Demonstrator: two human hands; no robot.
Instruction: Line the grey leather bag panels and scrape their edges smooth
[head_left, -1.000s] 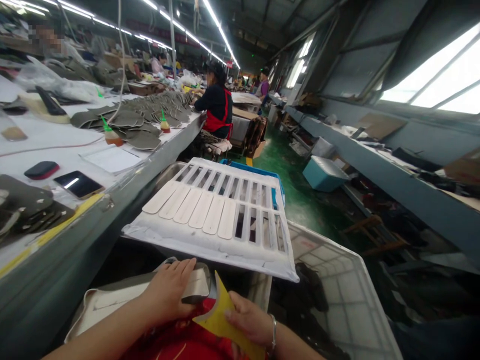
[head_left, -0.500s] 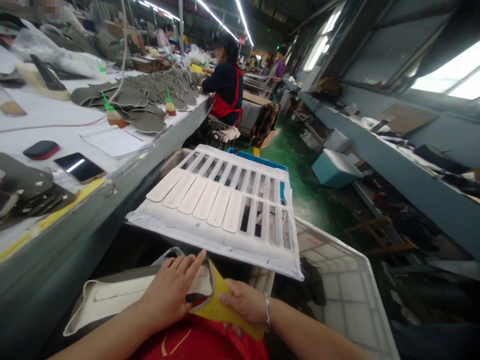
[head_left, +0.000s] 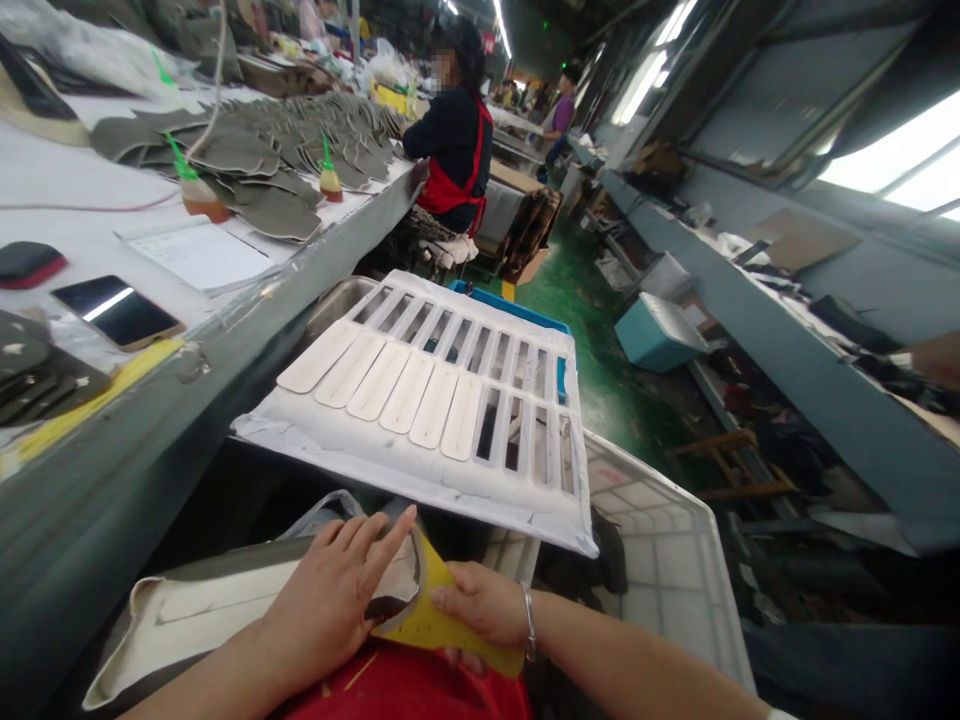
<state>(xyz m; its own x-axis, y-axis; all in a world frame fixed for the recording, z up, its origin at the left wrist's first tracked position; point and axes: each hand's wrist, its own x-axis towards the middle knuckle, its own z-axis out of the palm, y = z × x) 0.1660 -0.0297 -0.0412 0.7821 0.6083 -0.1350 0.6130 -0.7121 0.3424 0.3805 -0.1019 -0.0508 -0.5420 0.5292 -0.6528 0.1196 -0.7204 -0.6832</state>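
Note:
My left hand [head_left: 334,595] lies flat, fingers stretched out, on a grey-and-cream shoe part [head_left: 210,605] across my lap. My right hand [head_left: 480,610] grips a yellow scraper card [head_left: 442,625] whose edge rests against the end of that part, right beside my left fingertips. A red apron [head_left: 405,690] shows beneath both hands. Just beyond them stands a white slotted board [head_left: 420,470] with several cream strips [head_left: 390,385] laid in its left slots.
A long workbench [head_left: 225,320] runs along the left with a phone [head_left: 116,312], glue bottles [head_left: 196,195] and piles of grey shoe pieces [head_left: 262,175]. A person in a red apron [head_left: 454,140] sits further along. A white crate [head_left: 667,570] stands at right, a blue bin [head_left: 656,335] on the green floor.
The scraper card has dropped from standing on its point to lying lower against the shoe part, with my right hand shifted left toward my left fingers. The view has tipped slightly downward.

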